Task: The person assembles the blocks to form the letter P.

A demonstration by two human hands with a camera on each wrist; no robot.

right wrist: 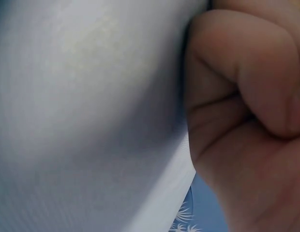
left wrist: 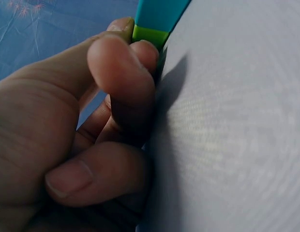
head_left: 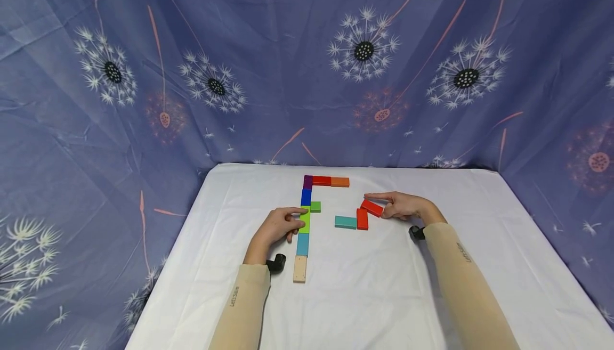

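My left hand [head_left: 278, 225] has its index finger and thumb on a lime green block [head_left: 305, 227] in a column of blocks. That column also has a purple block [head_left: 308, 181], a blue block [head_left: 306, 197], a light blue block [head_left: 303, 244] and a plain wood block [head_left: 299, 269]. On the right, my right hand [head_left: 403, 206] holds a slanted red block [head_left: 372, 208] between index finger and thumb. Its near end meets an upright red block [head_left: 362, 219] beside a teal block [head_left: 345, 222]. The left wrist view shows curled fingers near the lime block; the right wrist view hides the red one.
A red block [head_left: 322, 180] and an orange block [head_left: 340, 182] extend right from the purple one. A small green block [head_left: 315, 206] sits beside the column. White cloth [head_left: 374, 296] covers the table, and a blue dandelion-print curtain [head_left: 288, 73] encloses its back and sides.
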